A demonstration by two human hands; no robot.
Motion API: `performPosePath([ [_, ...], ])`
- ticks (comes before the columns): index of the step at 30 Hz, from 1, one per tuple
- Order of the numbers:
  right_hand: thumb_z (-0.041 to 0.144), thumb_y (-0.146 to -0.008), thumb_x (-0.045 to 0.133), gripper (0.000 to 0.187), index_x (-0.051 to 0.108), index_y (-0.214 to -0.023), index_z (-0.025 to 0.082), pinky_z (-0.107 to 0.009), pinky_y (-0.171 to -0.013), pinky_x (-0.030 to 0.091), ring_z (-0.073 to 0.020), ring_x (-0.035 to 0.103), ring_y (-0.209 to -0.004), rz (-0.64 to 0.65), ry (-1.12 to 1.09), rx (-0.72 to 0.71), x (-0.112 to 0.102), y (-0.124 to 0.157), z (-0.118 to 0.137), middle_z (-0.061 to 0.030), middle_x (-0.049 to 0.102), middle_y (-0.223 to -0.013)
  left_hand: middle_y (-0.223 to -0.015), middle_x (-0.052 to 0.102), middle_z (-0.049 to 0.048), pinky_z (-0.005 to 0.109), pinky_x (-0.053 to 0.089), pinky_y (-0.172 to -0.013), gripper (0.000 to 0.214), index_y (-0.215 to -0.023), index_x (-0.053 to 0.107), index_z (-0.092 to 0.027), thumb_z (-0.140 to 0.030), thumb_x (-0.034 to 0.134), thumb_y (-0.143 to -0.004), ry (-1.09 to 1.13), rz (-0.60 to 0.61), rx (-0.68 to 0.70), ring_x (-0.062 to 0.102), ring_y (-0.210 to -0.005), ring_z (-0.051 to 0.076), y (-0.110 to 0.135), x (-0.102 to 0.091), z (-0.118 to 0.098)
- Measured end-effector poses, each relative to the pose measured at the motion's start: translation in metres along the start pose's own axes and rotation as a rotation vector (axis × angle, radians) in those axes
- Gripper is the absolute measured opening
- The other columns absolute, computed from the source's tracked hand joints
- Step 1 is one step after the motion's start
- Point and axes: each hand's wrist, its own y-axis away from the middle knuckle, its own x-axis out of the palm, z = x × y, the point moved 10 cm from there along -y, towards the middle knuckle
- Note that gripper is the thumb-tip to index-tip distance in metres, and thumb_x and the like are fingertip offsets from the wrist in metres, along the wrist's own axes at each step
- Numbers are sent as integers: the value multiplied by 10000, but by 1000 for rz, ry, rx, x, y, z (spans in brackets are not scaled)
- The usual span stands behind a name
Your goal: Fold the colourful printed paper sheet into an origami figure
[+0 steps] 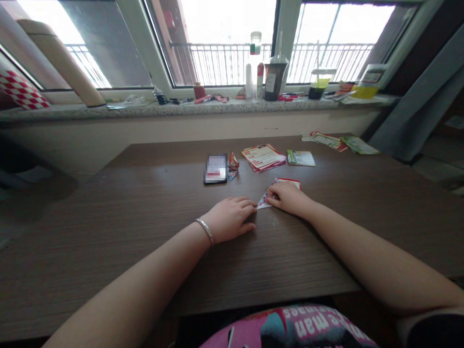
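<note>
A sheet of printed paper (266, 200) with a red edge lies on the table, one corner folded over so its left side runs slanted to a point. Resting on it, my right hand (286, 195) has its fingers curled, thumb and index finger pressed together on the fold; the palm hides much of the paper. My left hand (234, 217), with a silver bangle at the wrist, lies flat with fingers stretched out, the fingertips at the paper's left point. Beyond the hands are a phone (215, 169) and a crumpled or folded colourful paper piece (233, 166).
A stack of printed sheets (264, 158) and a smaller green-white stack (301, 158) lie farther back on the brown table (137, 203). More leaflets (328, 141) sit at the back right. Bottles, a dark cup (275, 79) and small items line the window sill (137, 111).
</note>
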Motion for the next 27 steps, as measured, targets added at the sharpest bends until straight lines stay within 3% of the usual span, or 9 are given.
performPosePath([
  [12,342,-817,600,177,631,-731,190,-276,-682,348,-175,571,-752,-34,-10,-29,2,1,-2,-39,668,-758,-1209,598,66,344,434,-966,240,-1049,610,-180,-331,504,-894,36,-21,2,560,-1101,214,2,-1,7],
  [19,347,-835,588,192,613,-736,184,-295,-726,345,-183,546,-785,-68,-13,-101,-3,1,9,-43,650,-759,-1398,460,72,353,351,-1069,492,-1334,405,-196,-266,538,-866,95,-113,30,448,-1261,199,0,5,14],
  [27,364,-845,578,205,598,-744,187,-302,-749,358,-187,532,-800,-125,-65,-134,-13,4,14,-45,630,-761,-1328,514,116,375,388,-1037,467,-1303,462,-190,-272,557,-853,151,-89,18,480,-1230,230,3,5,20],
])
